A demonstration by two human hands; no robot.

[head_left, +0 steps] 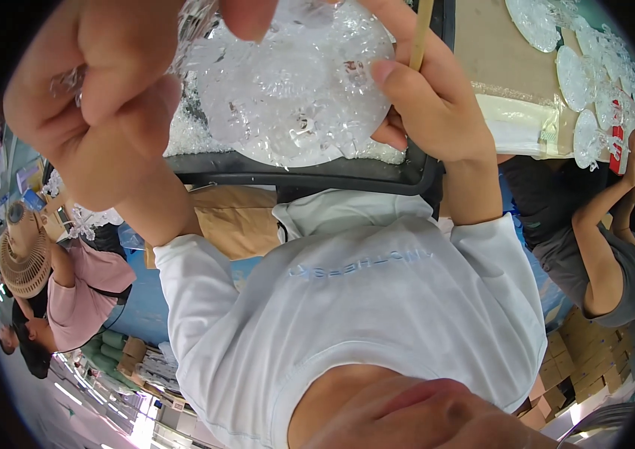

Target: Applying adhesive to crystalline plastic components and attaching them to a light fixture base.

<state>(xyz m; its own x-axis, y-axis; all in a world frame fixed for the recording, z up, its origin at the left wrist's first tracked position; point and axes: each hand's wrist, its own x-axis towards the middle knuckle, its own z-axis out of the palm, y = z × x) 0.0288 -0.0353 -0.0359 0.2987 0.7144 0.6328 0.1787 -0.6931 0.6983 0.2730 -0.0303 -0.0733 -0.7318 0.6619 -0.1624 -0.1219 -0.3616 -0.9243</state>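
Left hand [100, 97] foremost; right hand [437, 112] gripping clear disc [287, 90] (tray rim [302, 179] close)

- White shirt [400, 307], lower middle — loose, creased
- Pale blue lettering [362, 262] across its chest
- Round collar [332, 361] near bottom edge
- White sleeves [196, 284], forearms uncovered
- Left hand [104, 108], right hand [441, 112] — both bare

The left grip [108, 97] fills ten o'clock, close to the camera, its fingers curled in tightly. The left forearm [154, 206] slants up toward eleven. The right grip [441, 108], between one and two, has bent fingers, its thumb [407, 84] aimed at ten; the right forearm [476, 187] points toward twelve.
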